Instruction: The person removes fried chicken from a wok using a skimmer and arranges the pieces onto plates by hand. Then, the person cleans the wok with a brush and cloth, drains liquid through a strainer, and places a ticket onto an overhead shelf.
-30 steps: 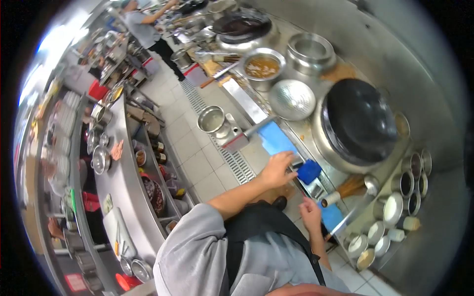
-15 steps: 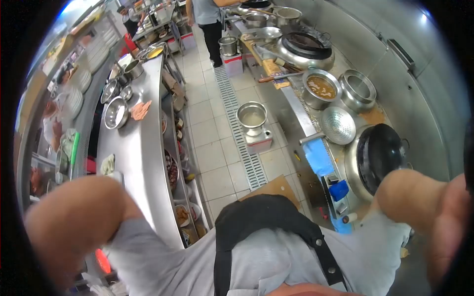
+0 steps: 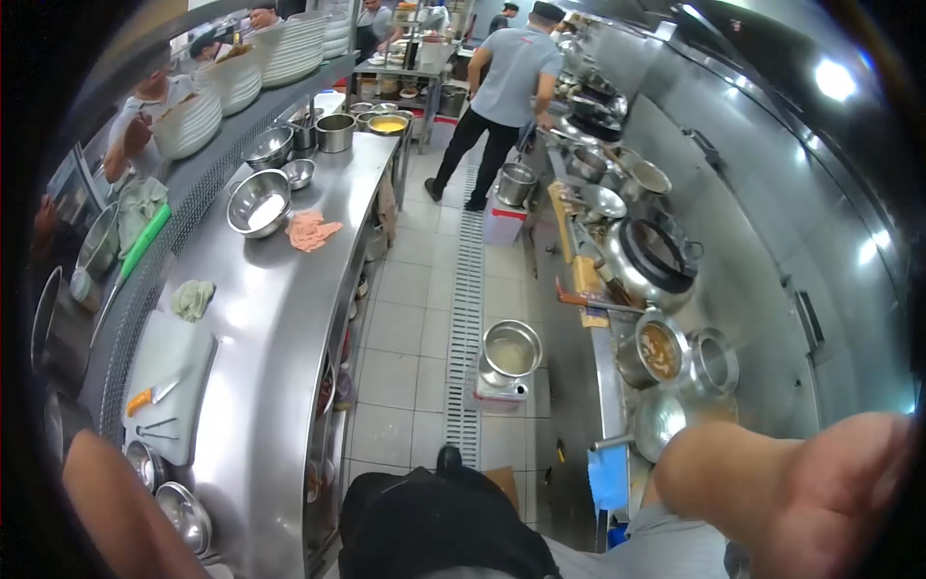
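Note:
My right arm is bent and raised at the lower right, close to the camera. What shows of my right hand (image 3: 844, 482) runs out of the picture, so its fingers and anything in them are hidden. Below and behind it are a perforated metal strainer (image 3: 658, 425) and the stove edge. At the lower left only my left arm (image 3: 125, 507) is visible, beside two metal bowls; the left hand lies outside the view. A white cutting board (image 3: 188, 362) with an orange-handled knife (image 3: 154, 394) rests on the counter beyond that arm.
A steel counter (image 3: 275, 338) runs along the left, carrying metal bowls and a pink cloth (image 3: 312, 232). Woks and pots line the stove at right. A pot (image 3: 512, 349) stands in the aisle by the floor drain (image 3: 466, 289). A person (image 3: 511, 96) stands farther ahead.
The view has tilted upward, bringing in the cutting board, more of the far kitchen and the person's upper body. My left arm now shows less, at the lower left edge.

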`<state>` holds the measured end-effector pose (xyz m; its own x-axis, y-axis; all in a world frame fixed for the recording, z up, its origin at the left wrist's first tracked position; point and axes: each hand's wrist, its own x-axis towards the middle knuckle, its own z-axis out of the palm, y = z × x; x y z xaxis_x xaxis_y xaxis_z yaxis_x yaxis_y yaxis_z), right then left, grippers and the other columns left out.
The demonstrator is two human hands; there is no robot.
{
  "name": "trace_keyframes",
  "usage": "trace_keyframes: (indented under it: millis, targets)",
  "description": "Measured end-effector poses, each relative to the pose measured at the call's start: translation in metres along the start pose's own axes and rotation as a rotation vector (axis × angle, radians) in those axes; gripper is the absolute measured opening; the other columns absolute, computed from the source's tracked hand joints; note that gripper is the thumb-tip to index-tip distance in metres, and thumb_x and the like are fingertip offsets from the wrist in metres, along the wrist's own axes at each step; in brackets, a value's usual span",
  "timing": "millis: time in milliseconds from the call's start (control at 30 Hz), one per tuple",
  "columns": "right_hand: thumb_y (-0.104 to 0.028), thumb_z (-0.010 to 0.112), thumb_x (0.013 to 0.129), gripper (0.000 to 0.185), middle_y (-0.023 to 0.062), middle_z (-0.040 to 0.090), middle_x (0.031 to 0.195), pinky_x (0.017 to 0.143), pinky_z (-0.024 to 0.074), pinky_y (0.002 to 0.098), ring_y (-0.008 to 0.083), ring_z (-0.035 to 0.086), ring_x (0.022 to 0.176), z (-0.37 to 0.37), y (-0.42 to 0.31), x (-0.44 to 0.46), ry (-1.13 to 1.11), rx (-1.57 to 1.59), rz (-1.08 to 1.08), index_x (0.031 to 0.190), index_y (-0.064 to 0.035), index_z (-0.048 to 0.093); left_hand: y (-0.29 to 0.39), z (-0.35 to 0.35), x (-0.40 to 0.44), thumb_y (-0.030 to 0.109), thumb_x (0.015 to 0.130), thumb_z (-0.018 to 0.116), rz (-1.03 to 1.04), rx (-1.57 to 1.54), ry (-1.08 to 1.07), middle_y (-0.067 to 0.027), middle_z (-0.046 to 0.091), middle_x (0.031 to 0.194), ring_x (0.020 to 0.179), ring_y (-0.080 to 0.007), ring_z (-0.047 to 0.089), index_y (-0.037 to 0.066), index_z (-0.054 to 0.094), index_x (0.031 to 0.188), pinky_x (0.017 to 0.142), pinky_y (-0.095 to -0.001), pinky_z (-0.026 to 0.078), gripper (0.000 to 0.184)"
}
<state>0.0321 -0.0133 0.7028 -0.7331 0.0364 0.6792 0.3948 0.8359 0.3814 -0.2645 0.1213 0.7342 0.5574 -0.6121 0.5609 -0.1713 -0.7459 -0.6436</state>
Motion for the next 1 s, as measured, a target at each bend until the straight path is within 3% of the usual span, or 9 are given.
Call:
trace_keyframes:
  millis: [267, 367, 467, 567, 633, 667, 733, 867, 1000]
  targets:
    - [-0.002, 0.063, 0.083, 0.042, 0.0129, 0.059, 0.106, 0.062, 0.0457, 0.0227, 0.0118, 0.055, 0.078, 0.043, 0.133, -0.069, 0.324, -0.023, -0.021, 0.123, 0.0023, 0.052, -0.08, 0.058, -0.048, 0.016, 0.089, 0.066, -0.051, 0.038, -0.003, -0.016, 0.046, 0.144, 0.126, -0.0253, 0.051, 0.001, 0.043, 0.143, 0.11, -0.0422, 0.037, 0.061]
    - [0.001, 0.063, 0.082, 0.043, 0.0127, 0.059, 0.106, 0.062, 0.0458, 0.0224, 0.0112, 0.055, 0.078, 0.085, 0.188, -0.135, 0.69, -0.125, 0.359, 0.124, 0.0024, 0.053, -0.093, 0.093, -0.095, 0.015, 0.089, 0.066, -0.296, 0.081, 0.144, -0.0161, 0.045, 0.146, 0.127, -0.0251, 0.05, 0.001, 0.041, 0.145, 0.111, -0.0426, 0.036, 0.063]
    - [0.004, 0.063, 0.083, 0.046, 0.0077, 0.06, 0.105, 0.066, 0.0466, 0.0224, 0.0082, 0.054, 0.075, 0.168, 0.227, -0.221, 0.808, 0.08, 1.132, 0.128, -0.0014, 0.054, -0.079, 0.17, -0.17, 0.014, 0.089, 0.065, -0.867, 0.002, 0.374, -0.0161, 0.043, 0.148, 0.128, -0.0249, 0.049, 0.001, 0.039, 0.147, 0.113, -0.0431, 0.035, 0.065]
    - [-0.006, 0.069, 0.087, 0.028, 0.0013, 0.064, 0.099, 0.075, 0.05, 0.0233, 0.0065, 0.06, 0.083, 0.258, 0.214, -0.312, 0.399, 0.477, 1.714, 0.115, -0.0041, 0.063, -0.047, 0.291, -0.248, 0.01, 0.083, 0.067, -1.762, -0.305, 0.561, -0.0145, 0.046, 0.145, 0.129, -0.0262, 0.049, 0.001, 0.039, 0.148, 0.113, -0.0412, 0.035, 0.071]
    - [-0.017, 0.068, 0.091, 0.033, 0.0056, 0.072, 0.103, 0.082, 0.0531, 0.0293, 0.0133, 0.067, 0.087, 0.301, 0.19, -0.353, -0.069, 0.769, 1.666, 0.121, -0.0034, 0.063, 0.001, 0.343, -0.31, 0.018, 0.085, 0.075, -2.406, -0.667, 0.266, -0.0134, 0.058, 0.131, 0.115, -0.0233, 0.057, 0.001, 0.042, 0.146, 0.1, -0.0407, 0.046, 0.072]
    - [-0.019, 0.068, 0.091, 0.035, 0.0064, 0.073, 0.103, 0.083, 0.0533, 0.0301, 0.0144, 0.068, 0.09, 0.303, 0.194, -0.35, -0.218, 0.944, 1.687, 0.123, -0.0042, 0.063, 0.009, 0.362, -0.315, 0.018, 0.086, 0.072, -2.512, -0.819, -0.037, -0.0174, 0.062, 0.127, 0.116, -0.0288, 0.06, 0.003, 0.046, 0.143, 0.096, -0.0408, 0.049, 0.065]
    - [-0.02, 0.067, 0.092, 0.037, 0.0058, 0.073, 0.102, 0.082, 0.0533, 0.0292, 0.0134, 0.067, 0.089, 0.317, 0.222, -0.349, -0.359, 1.117, 1.681, 0.125, -0.0053, 0.063, 0.008, 0.387, -0.334, 0.034, 0.093, 0.066, -2.001, -1.087, -0.886, -0.0223, 0.062, 0.128, 0.119, -0.0336, 0.061, 0.0, 0.051, 0.137, 0.097, -0.0429, 0.048, 0.058]
    - [-0.018, 0.066, 0.093, 0.038, 0.0036, 0.07, 0.098, 0.075, 0.0535, 0.0278, 0.012, 0.065, 0.082, 0.393, 0.311, -0.385, -0.272, 1.115, 1.636, 0.127, -0.0039, 0.062, -0.079, 0.46, -0.359, 0.047, 0.1, 0.047, -1.596, -1.311, -1.162, -0.0207, 0.058, 0.136, 0.124, -0.0368, 0.056, 0.004, 0.049, 0.142, 0.105, -0.0428, 0.043, 0.06]
    - [-0.014, 0.066, 0.092, 0.04, 0.0077, 0.067, 0.089, 0.062, 0.0512, 0.0282, 0.0133, 0.062, 0.073, 0.511, 0.404, -0.447, -0.118, 1.113, 1.961, 0.128, 0.0009, 0.058, -0.165, 0.498, -0.432, 0.039, 0.097, 0.057, -1.701, -1.304, -0.81, -0.0207, 0.068, 0.115, 0.106, -0.037, 0.064, 0.002, 0.053, 0.135, 0.092, -0.0437, 0.049, 0.053]
